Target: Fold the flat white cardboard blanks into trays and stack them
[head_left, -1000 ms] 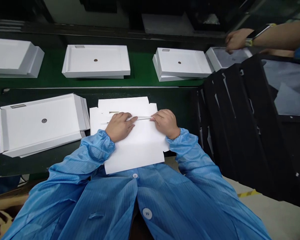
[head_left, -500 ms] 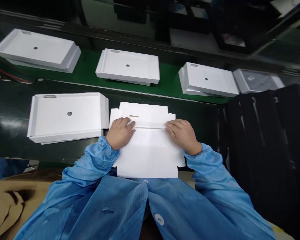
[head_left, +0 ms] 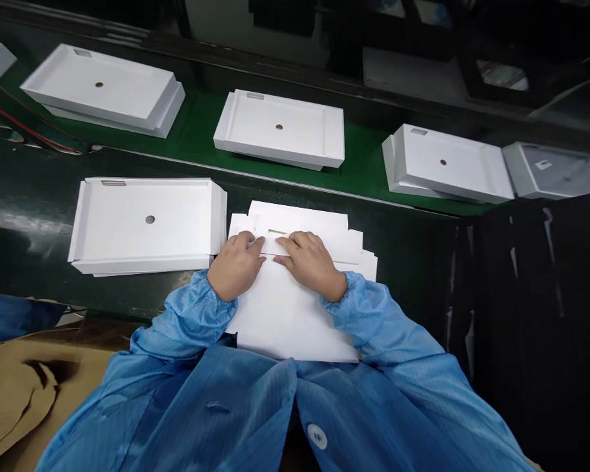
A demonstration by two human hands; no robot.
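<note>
- Cardboard [head_left: 285, 314] now: lying flat and white on the bench [head_left: 34, 262], just right of the shallow tray [head_left: 128, 226]!
- Working at the crease [head_left: 324, 260] with left grip [head_left: 233, 265] and right grip [head_left: 307, 265] close together, thumbs below, fingertips above; pinching or merely pressing, impossible to tell.
- Probably handling light, stiffish, slightly slippery, denting easily.
- Best taking hold along the crease, spreading pressure evenly towards both ends.

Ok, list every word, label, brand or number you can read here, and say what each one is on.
No readable text shows anywhere.
Pale mark on the grey-topped box at far right: too small and blurred to read.
Flat white card under the hands: no lettering visible.
Nearest white tray: no lettering visible.
</note>
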